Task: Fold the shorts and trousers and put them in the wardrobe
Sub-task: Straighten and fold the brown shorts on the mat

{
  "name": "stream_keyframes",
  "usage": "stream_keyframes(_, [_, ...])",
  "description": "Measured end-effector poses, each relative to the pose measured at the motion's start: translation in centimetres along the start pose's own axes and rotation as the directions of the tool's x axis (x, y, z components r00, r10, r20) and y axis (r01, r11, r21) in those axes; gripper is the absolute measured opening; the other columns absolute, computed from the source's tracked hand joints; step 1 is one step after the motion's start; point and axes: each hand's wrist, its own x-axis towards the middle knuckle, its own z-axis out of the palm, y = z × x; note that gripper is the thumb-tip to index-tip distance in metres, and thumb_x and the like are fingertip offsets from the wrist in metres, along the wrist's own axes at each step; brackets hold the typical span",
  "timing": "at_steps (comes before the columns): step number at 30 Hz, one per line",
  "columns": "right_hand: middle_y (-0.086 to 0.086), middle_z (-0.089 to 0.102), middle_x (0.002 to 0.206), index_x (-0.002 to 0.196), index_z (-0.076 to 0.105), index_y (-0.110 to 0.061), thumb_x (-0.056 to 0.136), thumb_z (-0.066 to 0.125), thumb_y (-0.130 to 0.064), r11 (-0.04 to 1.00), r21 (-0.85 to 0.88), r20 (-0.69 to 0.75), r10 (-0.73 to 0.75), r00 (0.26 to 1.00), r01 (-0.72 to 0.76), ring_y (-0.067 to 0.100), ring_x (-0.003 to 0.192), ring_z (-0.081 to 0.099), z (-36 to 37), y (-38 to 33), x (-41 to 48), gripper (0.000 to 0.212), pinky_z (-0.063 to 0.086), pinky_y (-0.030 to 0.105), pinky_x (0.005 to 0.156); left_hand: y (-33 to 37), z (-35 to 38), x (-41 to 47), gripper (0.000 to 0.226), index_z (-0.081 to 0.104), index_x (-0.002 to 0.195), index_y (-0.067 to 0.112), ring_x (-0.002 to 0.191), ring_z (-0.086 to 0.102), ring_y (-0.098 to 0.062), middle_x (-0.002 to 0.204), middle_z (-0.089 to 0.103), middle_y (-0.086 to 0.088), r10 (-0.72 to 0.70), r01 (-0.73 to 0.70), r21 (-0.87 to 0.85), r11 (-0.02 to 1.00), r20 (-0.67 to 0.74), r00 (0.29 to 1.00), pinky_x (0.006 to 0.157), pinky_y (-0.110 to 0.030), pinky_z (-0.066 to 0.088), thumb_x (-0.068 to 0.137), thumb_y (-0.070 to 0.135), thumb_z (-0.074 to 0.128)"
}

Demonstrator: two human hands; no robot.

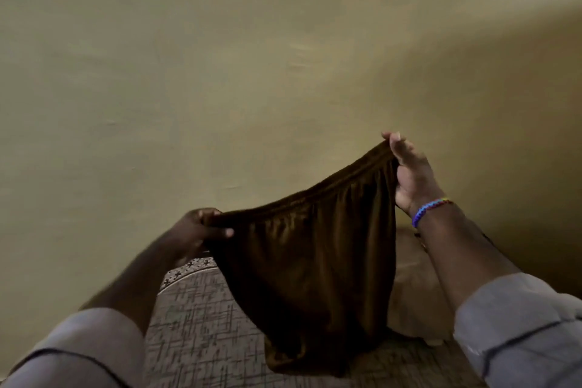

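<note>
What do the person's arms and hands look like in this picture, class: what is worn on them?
Both arms wear grey sleeves pushed up above the forearms, the left sleeve and right sleeve each crossed by a dark seam line. The right wrist carries a braided bracelet, mostly blue with multicoloured strands.

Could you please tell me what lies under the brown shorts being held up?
Under the shorts, held by the left hand and right hand, is a patterned bed sheet and a tan pillow. Whatever lies directly behind the hanging fabric is covered.

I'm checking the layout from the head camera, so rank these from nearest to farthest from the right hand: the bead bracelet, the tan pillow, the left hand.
From the right hand:
1. Bead bracelet, on that hand's own wrist.
2. Tan pillow, below it, behind the hanging brown shorts.
3. Left hand, at the waistband's opposite end.
</note>
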Motion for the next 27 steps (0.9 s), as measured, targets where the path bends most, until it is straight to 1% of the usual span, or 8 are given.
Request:
stream_keyframes(3, [-0.001, 0.065, 0.101, 0.097, 0.07, -0.018, 0.042, 0.087, -0.06, 0.988, -0.129, 0.159, 0.105, 0.982, -0.085, 0.022, 0.109, 0.056, -1.4, -0.1, -0.7, 0.071, 0.046, 0.045, 0.094, 3.8, -2.8, -1.7, 0.079, 0.063, 0.117, -0.011, 0.095, 0.072, -0.033, 0.116, 0.068, -0.03, 0.012, -0.001, -0.182, 0.983, 0.062, 0.998, 0.082, -0.037, 0.06, 0.049, 0.013, 0.096])
stream_keyframes(7, [0.009, 0.075, 0.083, 0.084, 0.074, -0.012, 0.053, 0.089, -0.038, 0.96, -0.066, 0.429, 0.272, 0.862, -0.271, 0.021, 0.078, 0.072, -1.7, -0.8, -1.0, 0.043, 0.059, 0.033, 0.075, 8.7, -4.1, -4.9, 0.063, 0.075, 0.097, -0.002, 0.079, 0.076, -0.028, 0.092, 0.077, -0.019, 0.067, -0.03, -0.342, 0.939, 0.098, 0.993, 0.072, -0.036, 0.063, 0.04, 0.017, 0.097])
stream_keyframes(10, [0.016, 0.074, 0.091, 0.094, 0.067, -0.002, 0.078, 0.073, -0.019, 0.91, -0.122, 0.189, 0.414, 0.891, -0.397, 0.023, 0.08, 0.073, 0.6, 1.2, 1.1, 0.025, 0.059, 0.036, 0.075, 9.8, -3.7, -2.5, 0.054, 0.078, 0.093, 0.005, 0.085, 0.076, -0.029, 0.092, 0.078, -0.015, -0.118, 0.061, -0.337, 0.94, -0.15, 0.982, 0.076, -0.039, 0.062, 0.046, 0.028, 0.093])
stream_keyframes(13, [0.024, 0.071, 0.099, 0.091, 0.07, 0.004, 0.072, 0.08, -0.007, 0.877, -0.115, -0.148, 0.45, 0.881, -0.467, 0.033, 0.087, 0.072, 4.7, 4.3, 2.0, 0.024, 0.055, 0.054, 0.084, 9.3, -1.3, 1.1, 0.049, 0.075, 0.103, 0.005, 0.097, 0.072, -0.037, 0.104, 0.075, -0.018, -0.322, 0.145, -0.405, 0.903, -0.412, 0.853, 0.089, -0.052, 0.056, 0.058, 0.02, 0.085])
stream_keyframes(17, [0.023, 0.066, 0.08, 0.074, 0.06, -0.001, 0.076, 0.075, 0.002, 0.903, -0.151, -0.05, 0.4, 0.915, -0.403, 0.029, 0.075, 0.066, 10.7, 7.3, -0.4, 0.015, 0.057, 0.043, 0.076, 8.6, 6.2, 2.1, 0.028, 0.067, 0.096, -0.004, 0.059, 0.059, -0.024, 0.069, 0.06, -0.013, -0.253, 0.075, -0.356, 0.931, -0.484, 0.838, 0.054, -0.026, 0.05, 0.07, -0.007, 0.076])
stream_keyframes(19, [0.016, 0.064, 0.073, 0.073, 0.06, -0.004, 0.078, 0.074, -0.002, 0.906, -0.254, 0.049, 0.36, 0.932, -0.337, 0.022, 0.069, 0.061, 12.6, 8.6, -1.5, 0.014, 0.053, 0.029, 0.064, 8.6, 9.3, 2.3, 0.02, 0.065, 0.093, -0.008, 0.051, 0.058, -0.023, 0.064, 0.061, -0.019, -0.226, 0.053, -0.376, 0.925, -0.433, 0.873, 0.05, -0.024, 0.048, 0.073, -0.006, 0.071])
stream_keyframes(23, [0.014, 0.073, 0.069, 0.072, 0.071, -0.009, 0.065, 0.069, -0.046, 0.804, -0.585, 0.081, 0.192, 0.978, -0.109, 0.025, 0.066, 0.067, 13.4, 10.1, -1.8, 0.038, 0.057, 0.043, 0.064, 9.3, 12.0, 1.9, 0.018, 0.068, 0.099, -0.01, 0.055, 0.063, -0.023, 0.073, 0.066, -0.02, -0.182, -0.016, -0.425, 0.905, -0.421, 0.889, 0.052, -0.026, 0.053, 0.082, -0.005, 0.063])
stream_keyframes(27, [0.015, 0.072, 0.074, 0.078, 0.068, -0.001, 0.068, 0.069, -0.056, 0.777, -0.627, 0.22, 0.249, 0.943, -0.059, 0.018, 0.066, 0.063, 12.1, 9.5, -2.7, 0.056, 0.055, 0.041, 0.068, 9.6, 12.4, 1.0, 0.019, 0.065, 0.092, -0.004, 0.072, 0.069, -0.029, 0.082, 0.068, -0.018, -0.143, -0.008, -0.405, 0.914, -0.341, 0.929, 0.06, -0.033, 0.058, 0.095, 0.009, 0.051])
